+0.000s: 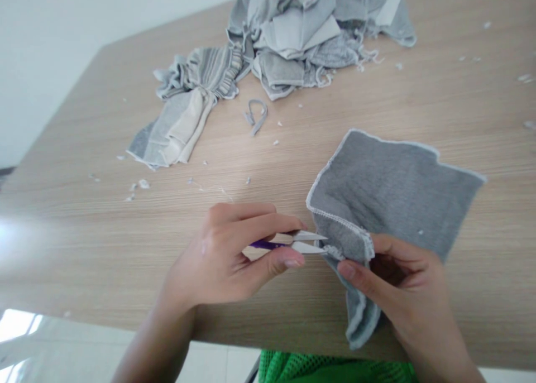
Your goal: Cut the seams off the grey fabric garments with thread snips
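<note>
My left hand [234, 254] is closed round small thread snips [299, 243] with a purple handle and white blades. The blade tips point right and touch the stitched edge of a grey fabric piece [393, 193]. My right hand [393, 285] pinches the near corner of that grey fabric piece, thumb on top and fingers underneath. The fabric lies flat on the wooden table [104, 232], and its near end hangs over the front edge.
A heap of grey fabric pieces [310, 31] lies at the back of the table. A smaller striped and grey bundle [188, 109] lies to its left. A thin grey strip [256, 115] and thread scraps are scattered around. Green mesh [330, 369] shows below the front edge.
</note>
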The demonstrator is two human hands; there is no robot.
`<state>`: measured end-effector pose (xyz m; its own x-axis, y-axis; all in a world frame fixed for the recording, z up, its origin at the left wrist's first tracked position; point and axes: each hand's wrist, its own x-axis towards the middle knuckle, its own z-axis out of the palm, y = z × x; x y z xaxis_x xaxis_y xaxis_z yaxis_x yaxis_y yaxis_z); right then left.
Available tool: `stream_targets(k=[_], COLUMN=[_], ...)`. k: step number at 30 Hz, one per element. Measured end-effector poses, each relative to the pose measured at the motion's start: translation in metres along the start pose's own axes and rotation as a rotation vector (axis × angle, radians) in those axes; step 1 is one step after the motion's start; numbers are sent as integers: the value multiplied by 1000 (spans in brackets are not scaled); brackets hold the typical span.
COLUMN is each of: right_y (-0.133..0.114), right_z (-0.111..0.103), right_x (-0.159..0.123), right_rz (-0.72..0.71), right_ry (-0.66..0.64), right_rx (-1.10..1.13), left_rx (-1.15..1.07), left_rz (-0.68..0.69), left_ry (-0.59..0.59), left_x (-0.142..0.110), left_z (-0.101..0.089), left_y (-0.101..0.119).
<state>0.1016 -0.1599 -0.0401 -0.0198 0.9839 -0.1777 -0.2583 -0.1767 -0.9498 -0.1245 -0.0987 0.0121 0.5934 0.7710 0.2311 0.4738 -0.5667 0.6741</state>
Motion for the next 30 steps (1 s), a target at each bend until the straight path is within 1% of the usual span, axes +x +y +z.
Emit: stream_targets(k=[3,5,8,10,13,15,19,22,24,26,28,30], right_y=[1,2,3,3,4,4,4,4,4,5,5,6], right_z=[0,0,-1,-1,-1,-1,1,1,1,2,2,2], right_x=[0,0,2,2,3,2,0,-2,-3,-3,-3,-2], right_rz=[15,22,10,-4,-22,-36,-54,-48,-33,-26,-26,-41], right_ry=[-2,-15,-44,-66,-71,-64,-56,-41,-32,-9,28,48], right_rx=[14,7,-26,-46,-53,-64,-140,-206,-206,-192,-186,-177], left_rx=[-172,-300,-381,-376,-320,-276,-262,-320,-402,-521,-639,-714], left_rz=[-67,-155,-360,-453,-482,-485,-518,-525,-515,-506,-492,-478], left_ry=[-30,-19,66,61,-19,-58,-136,-145,-110,-45,72,236], left_x=[0,3,10,15,16,15,11,11,13,14,14,13], left_z=[4,10,22,28,31,30,29,31,31,29,25,17], left_y=[-5,-6,2,14,28,32,28,26,25,24,19,11])
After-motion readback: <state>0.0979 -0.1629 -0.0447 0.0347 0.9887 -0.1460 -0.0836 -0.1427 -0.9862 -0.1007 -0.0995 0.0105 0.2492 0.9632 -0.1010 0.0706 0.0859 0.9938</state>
